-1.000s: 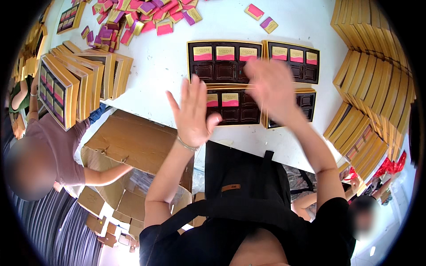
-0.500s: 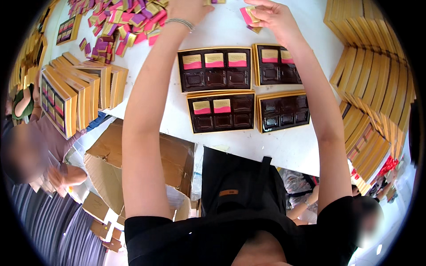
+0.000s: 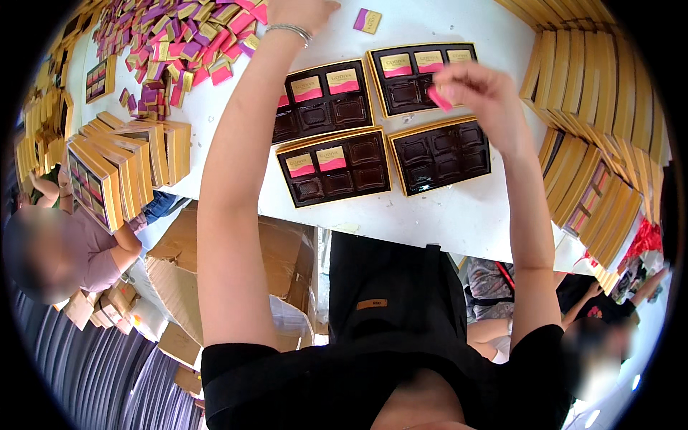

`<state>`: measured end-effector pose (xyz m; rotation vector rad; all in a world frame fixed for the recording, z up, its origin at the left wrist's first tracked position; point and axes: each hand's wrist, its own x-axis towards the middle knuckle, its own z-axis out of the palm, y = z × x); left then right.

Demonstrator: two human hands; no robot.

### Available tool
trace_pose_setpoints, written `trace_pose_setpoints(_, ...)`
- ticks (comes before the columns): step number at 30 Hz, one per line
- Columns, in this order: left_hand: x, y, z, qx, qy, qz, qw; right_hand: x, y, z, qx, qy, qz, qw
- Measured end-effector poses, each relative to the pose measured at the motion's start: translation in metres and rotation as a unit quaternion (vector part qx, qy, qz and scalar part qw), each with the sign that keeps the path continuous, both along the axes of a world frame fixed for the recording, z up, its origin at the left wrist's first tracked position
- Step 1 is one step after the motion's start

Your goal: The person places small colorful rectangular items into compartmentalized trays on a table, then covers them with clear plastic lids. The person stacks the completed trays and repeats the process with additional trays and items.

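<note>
My right hand (image 3: 479, 99) pinches a pink-ended wrapped square (image 3: 439, 99) over the lower row of the far right tray box (image 3: 385, 92). That box has gold-and-pink squares in its far row. My left hand (image 3: 301, 16) reaches past the far left tray box (image 3: 313, 115), its fingers mostly cut off by the upper edge. My left forearm hides part of that box, whose far row holds squares too. The near left tray box (image 3: 337, 188) has two squares; the near right tray box (image 3: 444, 159) shows bare dark compartments.
Loose pink, purple and gold squares (image 3: 190, 50) are heaped at the far left. One purple-and-gold square (image 3: 367, 21) lies alone. Gold boxes stand in rows at left (image 3: 136, 158) and right (image 3: 588, 93). A cardboard carton (image 3: 236, 244) is below the table edge; other people work on both sides.
My right hand has come nearer, from the far table to above the far right box, carrying a square. The view has shifted, so the boxes appear tilted. My left hand stays far off.
</note>
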<state>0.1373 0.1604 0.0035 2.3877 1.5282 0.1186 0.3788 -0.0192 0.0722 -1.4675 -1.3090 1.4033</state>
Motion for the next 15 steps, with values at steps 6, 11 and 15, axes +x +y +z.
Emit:
trace_pose_setpoints(6,0.005,0.033,-0.028,0.189,0.13,0.028,0.973,0.01,-0.062,-0.016,-0.006,-0.062,0.077,0.995)
trace_pose_setpoints(11,0.02,0.008,-0.027,0.257,0.128,-0.005,0.958,-0.01,-0.073,-0.035,0.149,-0.139,0.089,0.975)
trace_pose_setpoints(15,0.007,0.002,-0.039,0.217,0.022,0.061,0.974,-0.021,-0.065,-0.047,0.208,-0.234,0.186,0.931)
